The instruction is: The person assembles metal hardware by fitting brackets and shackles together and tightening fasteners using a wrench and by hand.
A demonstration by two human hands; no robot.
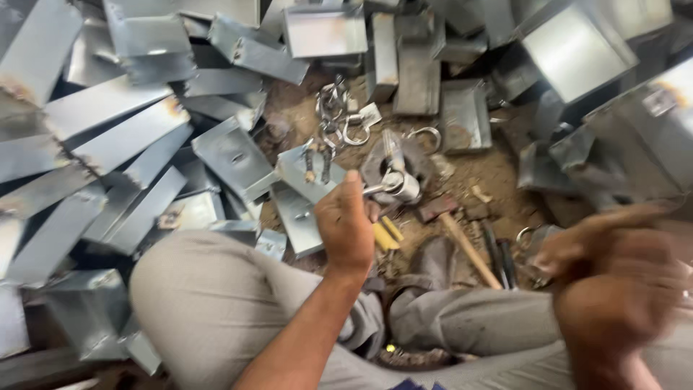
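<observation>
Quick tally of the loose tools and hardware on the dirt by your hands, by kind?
Wooden handle: 1
Yellow sticks: 2
Bolts on the folded plate: 2
Curved metal hooks, clearly seen: 2
Metal piece in the left hand: 1
Total: 8, leaving out the blurred cluster of rings.

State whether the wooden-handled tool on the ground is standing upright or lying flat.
Lying flat: the wooden handle rests slantwise along the dirt ground, between the two hands.

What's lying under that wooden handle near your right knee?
Under the wooden handle is bare brown dirt floor, with dark metal tools beside it. Its lower end is hidden by the grey trouser leg.
</observation>
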